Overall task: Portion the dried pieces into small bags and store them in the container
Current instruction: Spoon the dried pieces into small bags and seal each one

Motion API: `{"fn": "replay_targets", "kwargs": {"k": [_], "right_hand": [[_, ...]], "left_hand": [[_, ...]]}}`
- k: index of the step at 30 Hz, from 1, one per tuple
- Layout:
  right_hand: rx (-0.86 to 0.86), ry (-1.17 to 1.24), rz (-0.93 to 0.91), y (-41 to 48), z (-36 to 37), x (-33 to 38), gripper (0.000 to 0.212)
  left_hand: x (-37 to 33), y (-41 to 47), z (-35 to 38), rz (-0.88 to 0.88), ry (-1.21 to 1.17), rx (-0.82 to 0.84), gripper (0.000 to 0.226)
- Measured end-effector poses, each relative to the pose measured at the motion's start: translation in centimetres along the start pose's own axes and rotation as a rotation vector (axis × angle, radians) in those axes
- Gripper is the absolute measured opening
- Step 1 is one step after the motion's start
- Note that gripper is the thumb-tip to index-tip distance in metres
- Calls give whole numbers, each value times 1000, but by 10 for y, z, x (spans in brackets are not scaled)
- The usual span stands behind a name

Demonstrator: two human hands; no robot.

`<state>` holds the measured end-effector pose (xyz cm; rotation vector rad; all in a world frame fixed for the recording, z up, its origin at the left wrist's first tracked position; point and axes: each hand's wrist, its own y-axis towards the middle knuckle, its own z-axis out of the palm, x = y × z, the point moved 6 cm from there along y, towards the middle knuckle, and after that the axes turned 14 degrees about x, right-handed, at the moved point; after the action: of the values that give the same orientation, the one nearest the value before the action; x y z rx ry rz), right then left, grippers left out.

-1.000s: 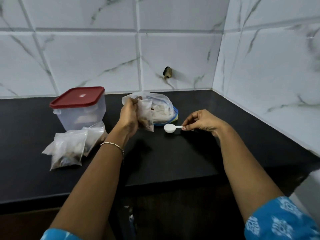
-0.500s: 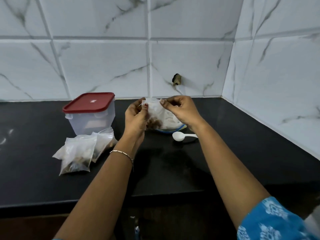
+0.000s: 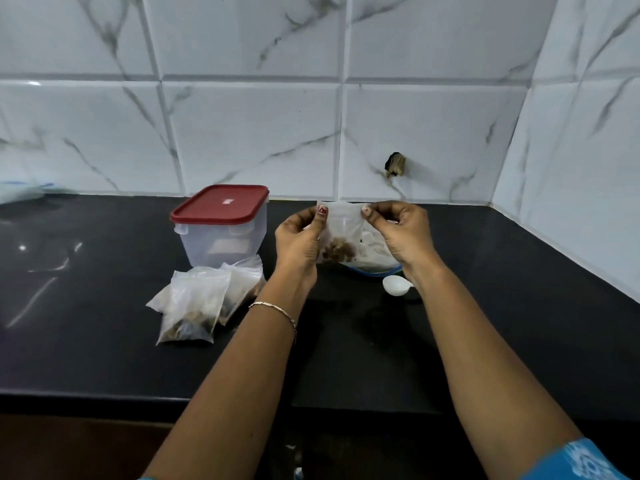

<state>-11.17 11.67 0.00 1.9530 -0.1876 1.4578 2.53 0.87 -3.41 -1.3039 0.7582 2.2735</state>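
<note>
A small clear plastic bag (image 3: pixel 341 233) with brown dried pieces (image 3: pixel 337 251) at its bottom hangs above the black countertop (image 3: pixel 104 341), its top corners pinched by the left hand (image 3: pixel 300 239) and the right hand (image 3: pixel 398 233). Left stands a translucent red-lidded container (image 3: pixel 221 225), with crinkled filled bags (image 3: pixel 204 296) before it; a white plastic spoon (image 3: pixel 396 284) lies under the right wrist.

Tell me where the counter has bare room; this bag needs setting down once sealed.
Bare counter lies between the forearms, in front of the white scoop, and far left of the filled bags. It is crowded around the red-lidded container and the large bag behind the small bag.
</note>
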Motion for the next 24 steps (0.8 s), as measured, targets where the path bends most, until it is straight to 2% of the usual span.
{"fn": "replay_targets", "kwargs": {"k": [5,10,13,19,22,24], "right_hand": [[4,-42,-20,1,2,1,6],[58,21,-7,-1,8,3,6],[86,7,-7,-1,14,3,16],[38,-31,-34,1,13,6,8],[50,-143,-15,3,13,2,7],[72,-187,-18,2,16,1,14]], "left_hand": [[-2,-1,2,18,57,10,10],[-2,1,-1,17,58,6,14],[-2,1,2,14,51,51,16],[-2,0,9,3,54,133,7],[-3,-2,15,-6,78,185,24],[-4,-4,18,6,123,189,35]]}}
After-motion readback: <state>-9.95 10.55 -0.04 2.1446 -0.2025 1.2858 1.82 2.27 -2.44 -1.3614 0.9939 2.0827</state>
